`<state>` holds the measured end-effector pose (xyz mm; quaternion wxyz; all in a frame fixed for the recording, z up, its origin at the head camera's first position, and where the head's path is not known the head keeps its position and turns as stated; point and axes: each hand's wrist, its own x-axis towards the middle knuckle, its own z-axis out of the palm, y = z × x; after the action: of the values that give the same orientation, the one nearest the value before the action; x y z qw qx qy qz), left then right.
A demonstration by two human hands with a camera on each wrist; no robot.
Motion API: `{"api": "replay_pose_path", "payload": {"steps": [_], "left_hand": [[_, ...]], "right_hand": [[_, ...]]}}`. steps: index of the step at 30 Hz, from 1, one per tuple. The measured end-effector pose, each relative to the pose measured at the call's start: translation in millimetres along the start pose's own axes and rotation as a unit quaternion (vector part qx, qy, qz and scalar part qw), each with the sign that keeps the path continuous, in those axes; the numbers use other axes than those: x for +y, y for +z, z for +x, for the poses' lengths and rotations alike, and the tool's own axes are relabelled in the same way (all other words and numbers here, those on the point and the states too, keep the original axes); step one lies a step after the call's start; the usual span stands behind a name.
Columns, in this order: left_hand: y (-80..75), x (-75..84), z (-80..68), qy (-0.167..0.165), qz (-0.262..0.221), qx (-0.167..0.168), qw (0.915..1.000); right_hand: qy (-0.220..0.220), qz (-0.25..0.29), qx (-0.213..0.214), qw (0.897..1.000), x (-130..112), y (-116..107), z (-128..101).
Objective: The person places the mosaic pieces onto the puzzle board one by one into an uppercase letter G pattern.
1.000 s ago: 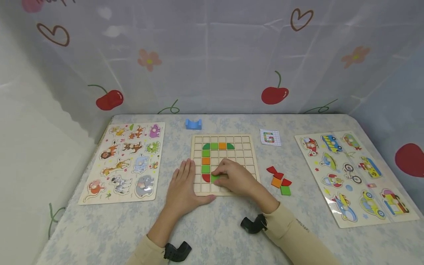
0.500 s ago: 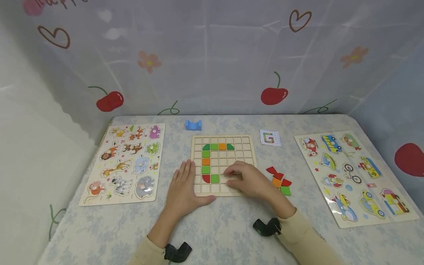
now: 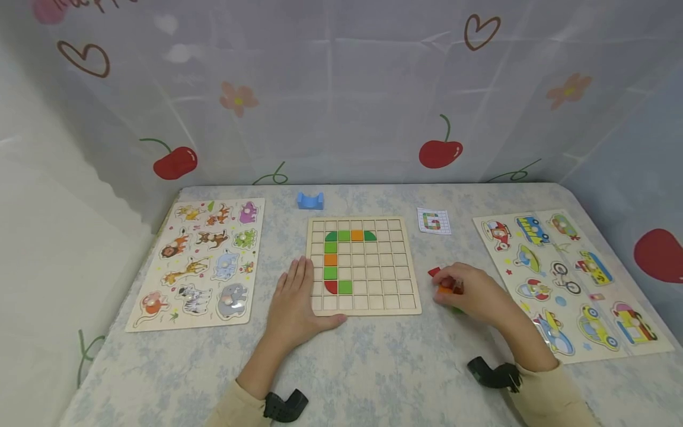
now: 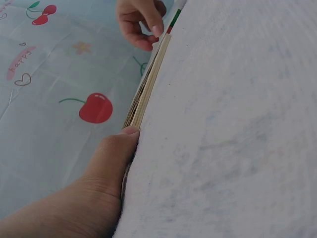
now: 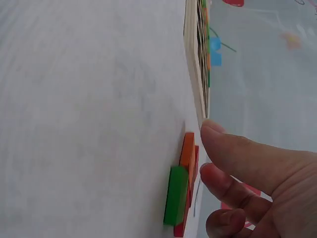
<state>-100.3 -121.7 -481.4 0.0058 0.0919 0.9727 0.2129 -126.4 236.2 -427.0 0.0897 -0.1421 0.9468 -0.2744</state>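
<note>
Reaching over the loose tiles, the right hand [image 3: 475, 293] has fingers [image 5: 242, 161] curled just above the orange tile [image 3: 444, 289], not yet clamped. Pinching its edges cleanly would spare the green tile [image 5: 176, 195] beneath. The left hand [image 3: 292, 305] lies flat, fingers together, steadying the grid board [image 3: 373, 296].

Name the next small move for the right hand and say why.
Probably pinch the orange tile out of the loose pile: the right hand hovers over it with fingers curled but gripping nothing, while the left hand rests flat at the grid board's edge, where the tile line is unfinished.
</note>
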Motion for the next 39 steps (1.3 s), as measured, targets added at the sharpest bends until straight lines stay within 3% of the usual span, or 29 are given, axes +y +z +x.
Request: {"api": "replay_pose_path", "payload": {"steps": [6, 24, 34, 39], "left_hand": [[1.3, -0.2, -0.1, 0.002, 0.005, 0.007, 1.0], [1.1, -0.3, 0.4, 0.0, -0.001, 0.003, 1.0], [0.1, 0.8, 0.1, -0.002, 0.001, 0.002, 1.0], [-0.7, 1.3, 0.1, -0.004, 0.003, -0.001, 1.0]], "right_hand": [[0.031, -0.03, 0.003, 0.999, 8.5, -5.1, -8.4], [0.041, -0.006, -0.014, 0.999, 7.3, -0.8, -3.5], [0.019, 0.052, -0.035, 0.998, 3.1, 1.9, -1.3], [-0.009, 0.064, -0.022, 0.998, 0.1, 6.5, 5.1]]}}
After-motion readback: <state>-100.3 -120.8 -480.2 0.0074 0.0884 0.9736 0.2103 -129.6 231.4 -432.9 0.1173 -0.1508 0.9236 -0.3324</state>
